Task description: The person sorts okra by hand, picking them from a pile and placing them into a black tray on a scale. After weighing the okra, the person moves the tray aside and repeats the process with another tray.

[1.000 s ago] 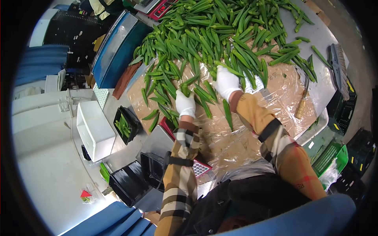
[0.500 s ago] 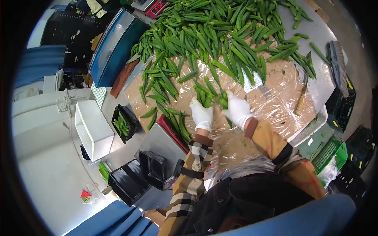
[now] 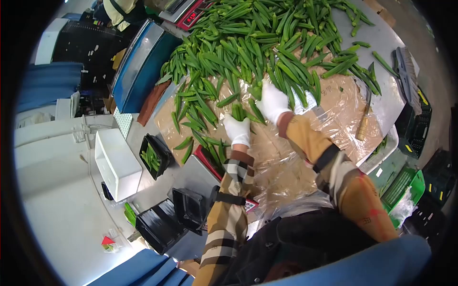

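My left hand (image 3: 237, 130), in a white glove, is closed around a small bunch of green okra pods (image 3: 238, 112) whose ends stick up past the fingers. Farther forward and to the right, my right hand (image 3: 273, 103), gloved too, has its fingers bent round an okra pod (image 3: 255, 90) at the near edge of the heap; its fingertips are partly hidden. Between the two hands a loose pod (image 3: 256, 111) lies slanted. The big okra heap (image 3: 248, 52) spreads over cardboard wrapped in clear film (image 3: 281, 157).
At left stand a black tray with okra (image 3: 151, 159), a white bin (image 3: 116, 164) and stacked black trays (image 3: 160, 224). A red scale (image 3: 191, 18) is at the back. On the right lie a wooden-handled tool (image 3: 363, 124), a brush (image 3: 405, 76) and a green basket (image 3: 405, 188).
My right hand has moved forward and left to the heap's near edge. My left hand, still round its okra, has shifted slightly left. The whole view has shifted a little.
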Motion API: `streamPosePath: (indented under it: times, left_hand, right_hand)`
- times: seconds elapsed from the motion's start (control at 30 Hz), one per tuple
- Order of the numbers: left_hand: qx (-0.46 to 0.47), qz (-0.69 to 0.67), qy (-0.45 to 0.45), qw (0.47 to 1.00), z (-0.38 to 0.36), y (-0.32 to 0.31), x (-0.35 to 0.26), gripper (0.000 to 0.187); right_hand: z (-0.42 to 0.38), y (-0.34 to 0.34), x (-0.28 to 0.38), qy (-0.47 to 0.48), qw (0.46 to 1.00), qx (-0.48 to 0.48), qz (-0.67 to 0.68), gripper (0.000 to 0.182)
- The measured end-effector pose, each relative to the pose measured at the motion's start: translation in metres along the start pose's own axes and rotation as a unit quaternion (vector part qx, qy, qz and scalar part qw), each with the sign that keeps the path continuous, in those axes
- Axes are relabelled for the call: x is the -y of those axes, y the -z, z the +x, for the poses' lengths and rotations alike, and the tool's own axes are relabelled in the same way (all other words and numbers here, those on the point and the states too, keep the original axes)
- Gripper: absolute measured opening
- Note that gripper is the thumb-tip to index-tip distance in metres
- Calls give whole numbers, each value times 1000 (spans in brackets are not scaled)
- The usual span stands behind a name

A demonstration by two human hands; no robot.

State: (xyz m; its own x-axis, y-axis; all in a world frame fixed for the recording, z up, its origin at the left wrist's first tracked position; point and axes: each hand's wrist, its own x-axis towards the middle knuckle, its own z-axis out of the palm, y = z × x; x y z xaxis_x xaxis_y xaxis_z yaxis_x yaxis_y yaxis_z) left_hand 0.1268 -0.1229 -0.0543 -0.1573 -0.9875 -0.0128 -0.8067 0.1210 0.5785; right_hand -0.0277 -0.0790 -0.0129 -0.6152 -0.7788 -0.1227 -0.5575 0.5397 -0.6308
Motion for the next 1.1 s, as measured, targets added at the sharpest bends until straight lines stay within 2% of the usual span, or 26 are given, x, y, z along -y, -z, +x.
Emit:
streamPosePath:
  times: [0.03,0.1,0.13,0.17,0.2,0.23,0.27,0.3,0.37,0.43,0.5,0.53,0.57,0.63,0.67,0.77,0.8,0.9,0.93,1.03,1.1]
  left_hand:
    - [-14,30,2,999,-2,-3,-2,41]
    - [22,-55,33,998,0,4,2,46]
    - [37,-95,53,993,-1,12,7,48]
    - [40,-173,28,984,-4,19,10,42]
    - [62,-272,47,959,-9,29,6,39]
    - [83,-368,66,924,-16,41,-1,37]
    - [131,-398,102,902,-23,52,-7,35]
    - [177,-426,139,876,-32,63,-10,34]
    - [273,-458,196,823,-49,72,-6,37]
    - [295,-544,203,759,-83,73,-25,40]
    - [291,-538,91,786,-113,73,-33,43]
    - [301,-521,101,793,-122,79,-36,40]
    - [309,-503,111,799,-132,84,-37,38]
    - [290,-568,159,753,-156,83,-37,39]
    - [279,-599,182,728,-164,84,-35,41]
    - [306,-614,217,694,-177,100,-22,57]
    - [306,-660,255,637,-182,123,-35,61]
    - [279,-675,195,655,-188,150,-13,63]
    - [283,-657,188,673,-191,164,-9,66]
    - [251,-641,179,703,-201,196,8,65]
    - [235,-599,166,748,-201,214,36,56]
  right_hand:
    - [12,-34,-14,29,998,-40,-46,42]
    - [18,-39,-12,28,997,-5,-75,45]
    - [15,-26,-7,16,999,20,-36,48]
    - [15,-8,-7,5,999,42,0,51]
    - [11,17,-2,-22,992,118,39,60]
    - [1,23,-7,-24,987,119,104,65]
    - [-9,23,-19,-11,944,174,281,62]
    - [-22,22,-29,1,866,227,446,58]
    - [-62,55,-21,-59,789,316,524,50]
    - [-94,42,-34,-66,809,286,509,53]
    - [-126,29,-46,-73,808,232,536,56]
    - [-144,32,-47,-77,763,231,599,54]
    - [-156,35,-46,-129,736,246,618,53]
    - [-176,40,-42,-230,673,273,648,50]
    - [-186,42,-36,-206,657,277,670,42]
    - [-200,43,-25,-258,572,336,702,42]
    - [-206,41,-18,-238,565,344,711,47]
    - [-222,41,5,-199,525,382,734,53]
    - [-228,36,14,-190,530,380,734,56]
    - [-248,26,44,-182,498,423,735,56]
    - [-265,15,69,-172,493,435,734,55]
